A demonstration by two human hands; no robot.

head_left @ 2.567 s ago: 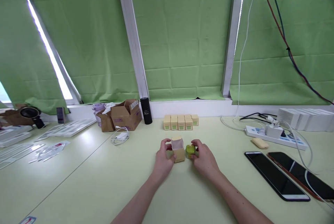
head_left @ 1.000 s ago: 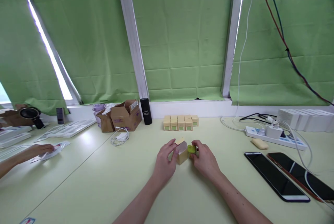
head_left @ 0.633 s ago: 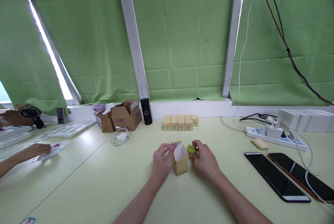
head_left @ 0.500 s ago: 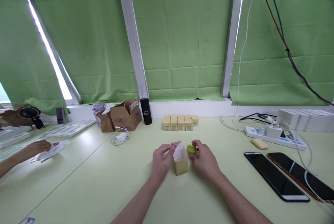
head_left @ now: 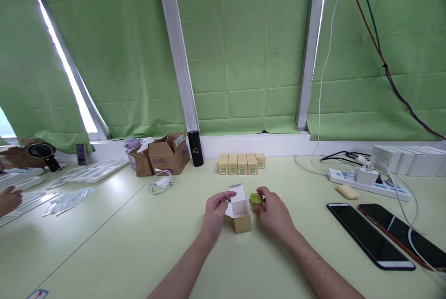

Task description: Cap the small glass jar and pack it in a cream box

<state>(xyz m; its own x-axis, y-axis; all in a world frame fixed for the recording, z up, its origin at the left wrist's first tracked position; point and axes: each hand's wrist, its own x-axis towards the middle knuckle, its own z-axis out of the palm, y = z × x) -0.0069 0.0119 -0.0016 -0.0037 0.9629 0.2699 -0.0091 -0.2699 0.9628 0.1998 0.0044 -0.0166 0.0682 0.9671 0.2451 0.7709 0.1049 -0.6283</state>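
Observation:
A small tan carton (head_left: 243, 224) with a white inside stands on the table in front of me, its top open. One white flap rises at its back and another sticks out to the left. My left hand (head_left: 215, 213) pinches the edge of the raised flap between thumb and fingers. Just right of the carton, my right hand (head_left: 274, 211) grips a small jar with a yellow-green top (head_left: 256, 198) by its sides. The jar is close beside the carton wall.
Several closed tan cartons (head_left: 242, 164) stand grouped behind. A black bottle (head_left: 195, 148) and brown cardboard box (head_left: 169, 155) are further left. Two phones (head_left: 371, 236) and a power strip (head_left: 369, 183) lie right. At far left, a co-worker's hand (head_left: 9, 200) is near plastic bags (head_left: 68, 200).
The carton's flaps have been spread: the back flap stands higher and a side flap now points left. My right hand has barely moved. The co-worker's hand has drawn left off the plastic bags.

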